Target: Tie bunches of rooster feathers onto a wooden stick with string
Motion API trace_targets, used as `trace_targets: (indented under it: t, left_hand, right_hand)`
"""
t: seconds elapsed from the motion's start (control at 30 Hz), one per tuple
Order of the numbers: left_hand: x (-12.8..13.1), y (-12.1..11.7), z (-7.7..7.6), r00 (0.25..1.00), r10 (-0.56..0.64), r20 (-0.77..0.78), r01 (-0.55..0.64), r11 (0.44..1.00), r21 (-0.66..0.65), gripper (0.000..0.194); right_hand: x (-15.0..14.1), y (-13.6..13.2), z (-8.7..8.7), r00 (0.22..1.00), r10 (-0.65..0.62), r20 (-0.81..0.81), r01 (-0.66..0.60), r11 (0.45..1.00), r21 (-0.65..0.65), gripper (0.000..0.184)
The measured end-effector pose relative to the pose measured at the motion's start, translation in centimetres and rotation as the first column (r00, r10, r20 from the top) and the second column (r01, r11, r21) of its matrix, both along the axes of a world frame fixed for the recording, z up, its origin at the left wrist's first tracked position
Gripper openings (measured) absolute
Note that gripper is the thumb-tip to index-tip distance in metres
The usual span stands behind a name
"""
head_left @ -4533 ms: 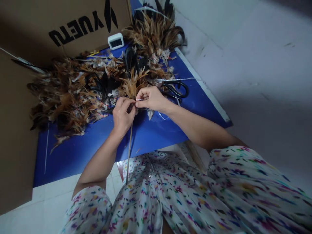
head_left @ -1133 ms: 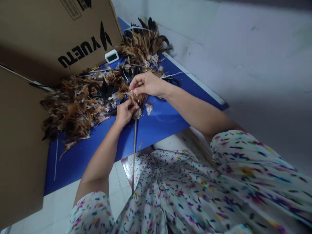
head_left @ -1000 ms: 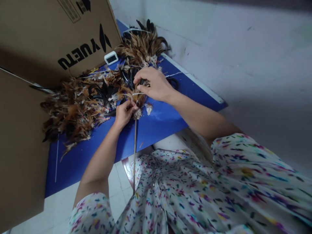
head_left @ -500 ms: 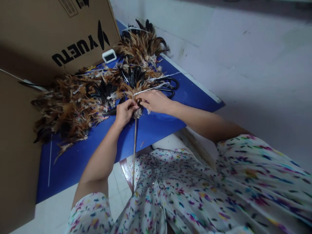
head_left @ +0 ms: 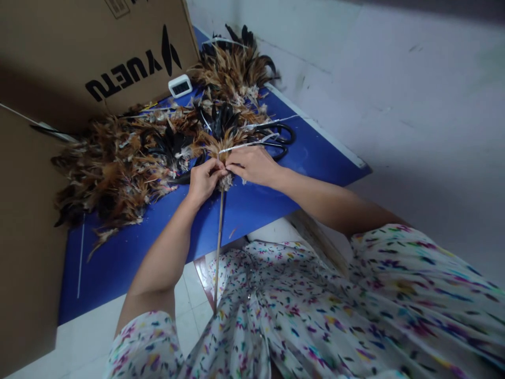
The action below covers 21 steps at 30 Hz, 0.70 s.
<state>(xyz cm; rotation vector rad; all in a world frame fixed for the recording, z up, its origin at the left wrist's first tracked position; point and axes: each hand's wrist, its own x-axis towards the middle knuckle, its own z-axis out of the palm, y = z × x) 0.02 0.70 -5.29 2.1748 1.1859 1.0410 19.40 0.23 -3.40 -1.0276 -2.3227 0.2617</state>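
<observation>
The left hand (head_left: 203, 181) pinches the feathers (head_left: 212, 144) by the stick's (head_left: 219, 242) top, over the blue table (head_left: 272, 202); the right hand (head_left: 254, 166) has fingertips together beside it, on what I cannot tell. Hold the feathers snug and even

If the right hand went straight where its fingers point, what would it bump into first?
Probably the left hand: its fingertips are right in front of the right hand's, at the brown feather bundle. I can't tell whether they already touch.
</observation>
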Motion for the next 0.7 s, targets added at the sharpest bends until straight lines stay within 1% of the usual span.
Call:
trace_targets:
  t: [0.1,0.17,0.33,0.43,0.5,0.57,0.7]
  left_hand:
    - [0.0,0.0,0.0,0.999,0.007,0.031,-0.006,0.999,-0.036,0.007]
    - [-0.1,0.1,0.0,0.997,0.017,0.077,-0.011,0.996,-0.083,0.009]
    - [-0.3,0.3,-0.3,0.971,0.065,0.229,-0.005,0.968,-0.251,0.018]
    - [-0.2,0.2,-0.1,0.949,0.093,0.301,0.014,0.942,-0.337,0.027]
    - [-0.1,0.0,0.1,0.937,0.107,0.332,0.027,0.926,-0.375,0.031]
    - [0.0,-0.1,0.4,0.93,0.119,0.347,0.025,0.924,-0.382,0.032]
    - [0.1,-0.1,0.6,0.928,0.118,0.355,0.029,0.923,-0.384,0.029]
  right_hand:
    - [0.0,-0.1,-0.3,1.0,-0.002,-0.022,0.004,0.998,0.061,0.026]
    - [0.1,-0.2,-0.6,1.0,0.008,-0.016,-0.006,0.993,0.12,0.029]
    - [0.1,-0.1,-1.3,0.994,0.104,0.024,-0.107,0.96,0.257,0.033]
    - [0.0,0.1,-1.6,0.988,0.141,0.062,-0.153,0.944,0.291,0.031]
    - [0.0,0.2,-1.7,0.985,0.152,0.076,-0.168,0.946,0.279,0.029]
    - [0.0,0.2,-1.7,0.986,0.157,0.052,-0.165,0.957,0.239,0.027]
    - [-0.1,0.5,-1.7,0.985,0.137,-0.108,-0.128,0.988,0.084,0.019]
